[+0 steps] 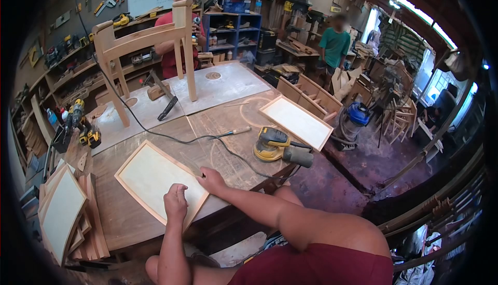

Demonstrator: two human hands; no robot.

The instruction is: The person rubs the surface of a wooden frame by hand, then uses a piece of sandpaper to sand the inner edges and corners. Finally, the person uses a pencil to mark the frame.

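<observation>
A wood-framed panel with a pale face (pixel 155 178) lies on the brown workbench (pixel 124 228). My right hand (pixel 211 180) is at the panel's right edge, its fingers curled together; what they hold, if anything, is too small to make out. Over the panel's lower part is my left hand (pixel 176 202), its fingers folded in and the thumb side up. Whether something is in it is hidden. To the right of the panel rests a yellow and black sander (pixel 272 145) with its cord running across the bench. A thin tool with a wooden handle (pixel 236 131) lies behind the panel.
Another framed panel (pixel 298 121) sits at the bench's right edge. A wooden chair frame (pixel 140 41) stands at the back, near a clamp (pixel 167 107). Stacked panels (pixel 62 212) and drills (pixel 78 116) are at left. One person (pixel 166 51) stands behind the bench, another (pixel 334 46) farther right.
</observation>
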